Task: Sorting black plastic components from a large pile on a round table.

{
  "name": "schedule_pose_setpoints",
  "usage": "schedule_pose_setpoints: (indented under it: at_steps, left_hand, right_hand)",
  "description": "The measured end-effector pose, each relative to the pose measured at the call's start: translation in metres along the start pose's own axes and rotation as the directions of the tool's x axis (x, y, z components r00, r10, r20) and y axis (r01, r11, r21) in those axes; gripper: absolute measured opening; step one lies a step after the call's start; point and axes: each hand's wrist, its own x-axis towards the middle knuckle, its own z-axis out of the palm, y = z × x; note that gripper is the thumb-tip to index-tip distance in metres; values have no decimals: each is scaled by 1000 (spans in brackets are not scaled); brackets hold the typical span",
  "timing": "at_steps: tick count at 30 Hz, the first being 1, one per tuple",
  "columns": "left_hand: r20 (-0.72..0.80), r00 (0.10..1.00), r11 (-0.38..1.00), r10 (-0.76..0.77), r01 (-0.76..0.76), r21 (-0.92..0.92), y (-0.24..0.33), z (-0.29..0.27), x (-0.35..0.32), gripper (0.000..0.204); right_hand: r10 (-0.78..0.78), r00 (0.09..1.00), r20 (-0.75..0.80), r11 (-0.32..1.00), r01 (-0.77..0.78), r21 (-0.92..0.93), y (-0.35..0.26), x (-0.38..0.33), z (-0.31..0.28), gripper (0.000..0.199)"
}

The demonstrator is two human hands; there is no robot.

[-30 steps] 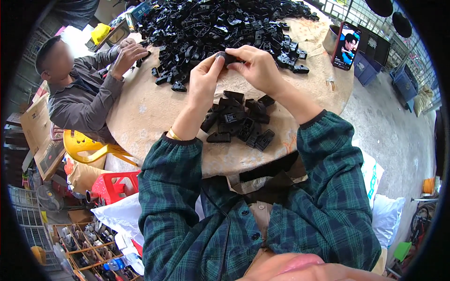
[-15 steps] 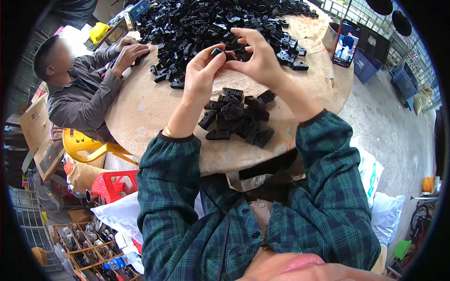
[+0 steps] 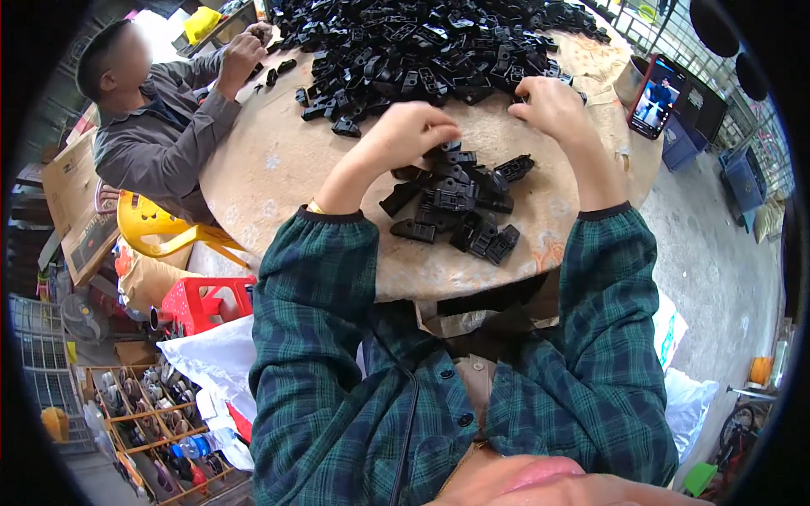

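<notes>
Item: small pile of black moulded parts [image 3: 451,198], centre of the frame, on the near side of the desk [image 3: 253,181]. The pieces lie jumbled, overlapping at several angles, some hollow side up; the place seems chosen for easy reach, directly in front of the wearer's chest.

Item: left hand [image 3: 405,135], just above the pile's upper edge. Fingers loosely bent, thumb close beneath the forefinger; the fingertips meet the topmost dark pieces in the view (slightly blurred, so whether one is gripped cannot be told). The wrist arches, probably to bring the fingertips down over the pile.

Item: right hand [image 3: 553,105], upper right of centre, beside the lower right edge of the large heap of black parts [image 3: 422,51]. Thumb and forefinger stand partly apart, with no part visible between them; the other fingers are tucked behind. The curved pose suits small pieces at the heap's fringe.

Item: large heap, upper centre, spread wide across the far side of the desk, seemingly within reach of both people.

Item: co-worker's hands [image 3: 243,59], upper left, raised close together at the heap's left side; a few loose black pieces [image 3: 272,77] lie just below.

Item: phone [image 3: 656,97], upper right, propped upright at a tilt beside a round container [image 3: 629,82] (which perhaps supports it), its lit screen turned toward the wearer, presumably for viewing with both hands free.
</notes>
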Motion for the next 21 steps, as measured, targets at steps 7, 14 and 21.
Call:
schedule_pose_setpoints:
  at_steps: [7, 14, 21]
  left_hand:
    - [-475, 836, 896, 274, -43, 442, -25, 7, 18, 42]
    - [-384, 866, 854, 320, -88, 513, -22, 39, 43, 41]
    - [-327, 907, 887, 264, -95, 453, -23, 33, 49, 30]
  right_hand:
    - [-199, 980, 25, 961, 190, 203, -17, -1, 10, 30]
    - [-216, 943, -253, 883, 299, 361, -11, 12, 29, 28]
    - [-363, 833, -417, 772, 520, 366, -18, 22, 44, 26]
